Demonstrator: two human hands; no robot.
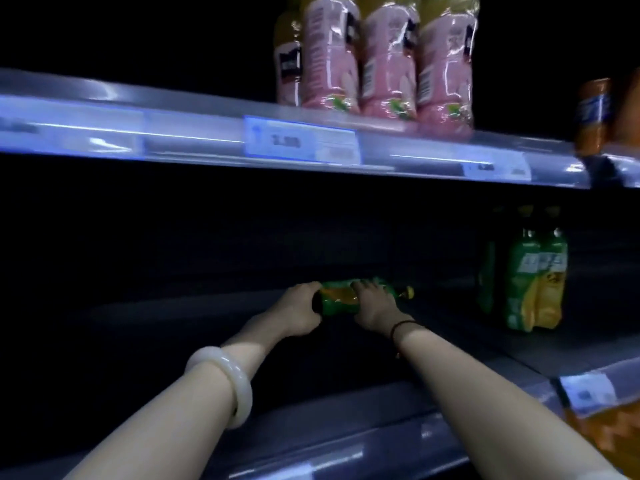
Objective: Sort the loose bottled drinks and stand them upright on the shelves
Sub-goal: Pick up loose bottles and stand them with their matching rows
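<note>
A dark lower shelf (207,327) was seen, on which a green bottle (341,301) lay on its side, far in, cap pointing right. Above the bottle, an upper shelf (156,109) was lit bluish. Above and right of the bottle, wrapped pink bottles (384,64) were stood, their tops cut off. Right of the bottle, upright green bottles (533,282) were stood. The bottle's base was gripped by the left hand (299,313) and its body clasped by the right hand (375,311). The price tag (301,142) above was blurred beyond reading.
</note>
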